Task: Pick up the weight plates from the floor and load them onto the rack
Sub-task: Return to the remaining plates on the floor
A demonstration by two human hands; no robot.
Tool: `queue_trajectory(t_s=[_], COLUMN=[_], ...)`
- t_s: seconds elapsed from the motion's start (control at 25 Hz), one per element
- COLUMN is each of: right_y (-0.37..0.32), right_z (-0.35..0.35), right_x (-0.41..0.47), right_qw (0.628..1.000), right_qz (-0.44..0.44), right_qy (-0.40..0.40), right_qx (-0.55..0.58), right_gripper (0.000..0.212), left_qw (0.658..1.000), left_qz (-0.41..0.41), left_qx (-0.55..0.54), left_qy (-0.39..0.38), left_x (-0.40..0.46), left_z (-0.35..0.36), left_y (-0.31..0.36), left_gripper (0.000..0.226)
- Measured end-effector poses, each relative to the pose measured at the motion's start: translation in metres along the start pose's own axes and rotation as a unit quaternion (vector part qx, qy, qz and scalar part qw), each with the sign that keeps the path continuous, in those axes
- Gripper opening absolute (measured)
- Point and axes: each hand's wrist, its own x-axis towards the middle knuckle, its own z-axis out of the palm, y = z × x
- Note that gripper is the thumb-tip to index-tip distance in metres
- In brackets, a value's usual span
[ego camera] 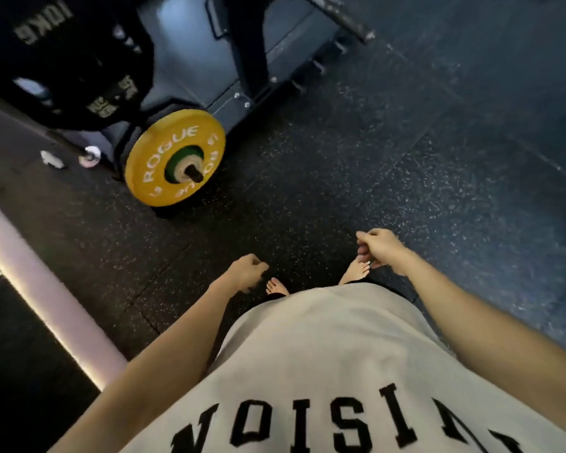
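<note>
A round yellow rubber weight plate (175,158) marked ROGUE sits on a low peg of the dark steel rack (190,53), far left, with smaller green and pale discs outside it and big black plates (62,57) above. No plate shows on the speckled black rubber floor (340,178) nearby, so loading looks largely done. Left hand (247,273) and right hand (378,248) hang loosely curled; neither grip holds anything.

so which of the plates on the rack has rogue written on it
The yellow plate, lowest on the rack and nearest the person. It carries white ROGUE lettering; the big black plate above it reads 10KG instead.
</note>
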Motion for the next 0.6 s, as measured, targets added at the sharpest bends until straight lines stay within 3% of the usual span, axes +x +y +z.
queue_trajectory(t_s=[0.2,0.6], right_y=[0.103,0.219], right_z=[-0.076,-0.263], right_x=[0.002,0.012], right_qw=[0.991,0.973], right_qz=[0.073,0.128], right_qy=[0.058,0.094], right_qx=[0.095,0.166], right_gripper=[0.024,0.021], left_qw=[0.984,0.946], left_qz=[0.033,0.118], left_qx=[0.169,0.303], left_qy=[-0.041,0.001], left_x=[0.03,0.061], left_z=[0.038,0.172], left_y=[0.084,0.312], left_gripper=[0.031,0.028])
